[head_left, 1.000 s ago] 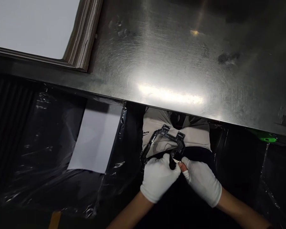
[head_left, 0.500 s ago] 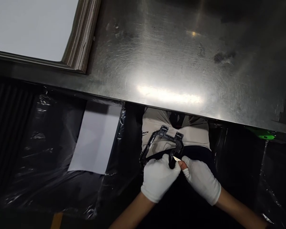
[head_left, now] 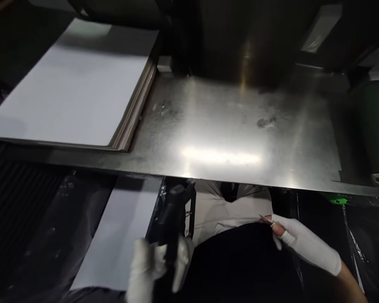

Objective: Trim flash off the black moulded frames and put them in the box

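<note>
My left hand (head_left: 158, 265), in a white glove, is blurred by motion at the lower middle, its fingers around a black plastic frame part (head_left: 173, 210). That part is smeared and stands up beside my lap. My right hand (head_left: 290, 235), in a white glove with bare thumb and fingertip showing, pinches a small thin blade (head_left: 265, 219) with a pointed tip. The blade's other end is hidden in the fingers. The two hands are well apart, both below the table's front edge.
A metal table (head_left: 221, 126) crosses the view in front of me. On its left lies a thick stack of white sheets (head_left: 72, 88). A white sheet (head_left: 116, 235) lies on black plastic (head_left: 50, 227) at the left. Something green (head_left: 337, 200) hangs under the table edge at right.
My left hand has moved left with the black frame part, away from my right hand. My right hand has shifted right, still pinching the blade. The view has tilted up, showing more of the table.
</note>
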The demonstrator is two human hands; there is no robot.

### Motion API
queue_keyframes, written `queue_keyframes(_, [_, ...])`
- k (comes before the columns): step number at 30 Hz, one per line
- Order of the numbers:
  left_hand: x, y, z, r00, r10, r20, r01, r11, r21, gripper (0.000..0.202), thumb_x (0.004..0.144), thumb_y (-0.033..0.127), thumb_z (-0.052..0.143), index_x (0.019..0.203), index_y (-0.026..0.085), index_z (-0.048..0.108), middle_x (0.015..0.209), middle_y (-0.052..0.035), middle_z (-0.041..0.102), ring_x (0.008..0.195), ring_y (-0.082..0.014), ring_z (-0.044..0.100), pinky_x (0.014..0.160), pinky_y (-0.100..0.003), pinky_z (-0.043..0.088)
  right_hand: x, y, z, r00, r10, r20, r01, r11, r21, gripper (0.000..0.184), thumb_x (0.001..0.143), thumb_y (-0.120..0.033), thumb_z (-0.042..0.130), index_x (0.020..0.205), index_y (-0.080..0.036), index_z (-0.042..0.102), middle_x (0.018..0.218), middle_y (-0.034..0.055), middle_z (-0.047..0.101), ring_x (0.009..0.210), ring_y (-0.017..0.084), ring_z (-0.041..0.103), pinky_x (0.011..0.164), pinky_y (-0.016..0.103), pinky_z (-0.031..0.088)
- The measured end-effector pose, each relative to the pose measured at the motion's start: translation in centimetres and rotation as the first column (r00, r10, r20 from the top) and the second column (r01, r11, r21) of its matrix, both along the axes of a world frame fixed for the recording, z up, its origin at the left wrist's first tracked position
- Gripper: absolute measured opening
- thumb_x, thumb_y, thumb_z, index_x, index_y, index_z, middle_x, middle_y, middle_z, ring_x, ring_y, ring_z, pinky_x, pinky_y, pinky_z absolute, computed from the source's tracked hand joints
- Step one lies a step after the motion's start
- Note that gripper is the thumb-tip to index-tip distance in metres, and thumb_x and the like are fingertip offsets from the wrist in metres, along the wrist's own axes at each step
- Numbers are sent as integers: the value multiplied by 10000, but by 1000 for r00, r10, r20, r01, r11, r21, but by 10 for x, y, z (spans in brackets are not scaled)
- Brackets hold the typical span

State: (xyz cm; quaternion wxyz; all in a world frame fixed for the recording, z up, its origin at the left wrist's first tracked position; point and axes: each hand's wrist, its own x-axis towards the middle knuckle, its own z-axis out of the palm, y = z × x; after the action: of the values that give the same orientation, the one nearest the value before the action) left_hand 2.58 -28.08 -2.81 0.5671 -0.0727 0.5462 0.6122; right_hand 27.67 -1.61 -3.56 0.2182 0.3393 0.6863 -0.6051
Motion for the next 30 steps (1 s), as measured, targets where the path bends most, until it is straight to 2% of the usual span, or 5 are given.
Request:
queue_keyframes(5, [-62,93,54,983,-129,-128,162,940,300,463,948,620,701,690,240,645,378,45,317,388,-130,315,554,-333,388,-49,58,44,989,-129,-75,149,834,532,419,1146,-557,385,1110,-245,663,1045,61,743,962,233,710,865,343,564])
queue_keyframes(8, [-78,169,43,973,-193,-124,223,927,302,437,1053,458,554,696,207,594,375,71,305,331,-103,275,487,-282,295,-91,86,50,980,-197,-20,149,668,729,292,1129,-355,470,1307,-228,663,915,34,744,806,212,697,708,300,514])
queue_keyframes(11, [-80,209,24,957,-260,-126,285,923,257,469,1098,444,457,717,199,580,378,67,335,314,-100,297,449,-266,229,-118,87,38,995,-98,8,51,588,807,457,1146,-289,482,1594,-226,547,1012,48,773,827,200,711,693,286,514])
queue_keyframes(18, [-79,200,12,953,-277,-123,299,927,226,466,1084,523,525,751,201,569,387,70,349,343,-91,305,446,-252,221,-144,29,-5,940,332,75,-196,349,916,444,1157,-187,381,1534,-210,614,1093,91,714,908,240,691,730,363,551])
queue_keyframes(30, [-69,202,22,942,-291,-165,312,943,117,508,1022,641,610,756,210,579,419,61,367,380,-93,292,446,-285,183,-164,59,16,919,289,269,-366,368,855,515,1111,-89,347,1540,-201,610,1076,118,696,835,240,700,624,347,539])
